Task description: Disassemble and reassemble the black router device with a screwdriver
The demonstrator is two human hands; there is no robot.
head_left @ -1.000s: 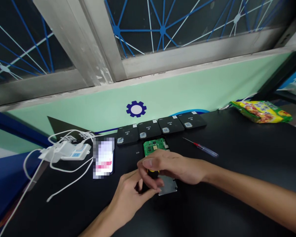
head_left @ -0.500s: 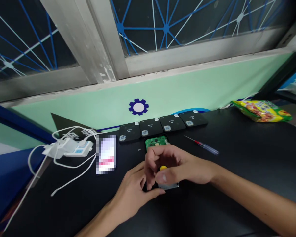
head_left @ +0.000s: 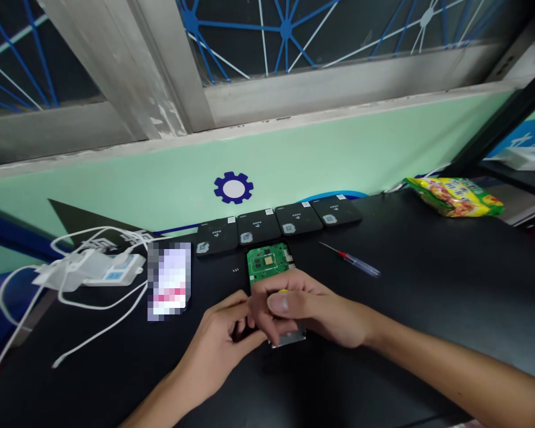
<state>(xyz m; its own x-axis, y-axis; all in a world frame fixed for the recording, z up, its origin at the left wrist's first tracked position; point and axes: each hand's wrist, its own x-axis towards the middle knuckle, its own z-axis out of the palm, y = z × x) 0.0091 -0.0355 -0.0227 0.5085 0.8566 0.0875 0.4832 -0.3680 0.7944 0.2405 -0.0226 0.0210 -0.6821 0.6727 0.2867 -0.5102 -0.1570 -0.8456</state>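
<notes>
since half a second ago the fingers of the right hand [head_left: 310,309] have drawn in around the yellow-topped tool [head_left: 283,291], where they had been more loosely curled; the whole view has also swung, so everything on the table sits further left in it. the tool's yellow end faces up between thumb and fingers; its lower part is hidden, so i can't tell its exact lean. the thumb and fingers are pinching it above the metal plate [head_left: 292,339]. the left hand [head_left: 225,333] is curled at the plate's left side, thumb reaching its near edge; whether it grips or only steadies, i can't tell. beyond the knuckles, the green circuit board [head_left: 267,261] lies flat, its long axis running away from the person, far end towards a row of four black boxes [head_left: 299,219]. three tiny screws [head_left: 235,270] lie left of the board, near a phone [head_left: 169,282]. to the right rests a clear-handled screwdriver [head_left: 359,263], tip pointing up-left. further out are a white power strip [head_left: 121,270] with cables and, at far right, a snack packet [head_left: 457,197] on the black table [head_left: 428,297].
</notes>
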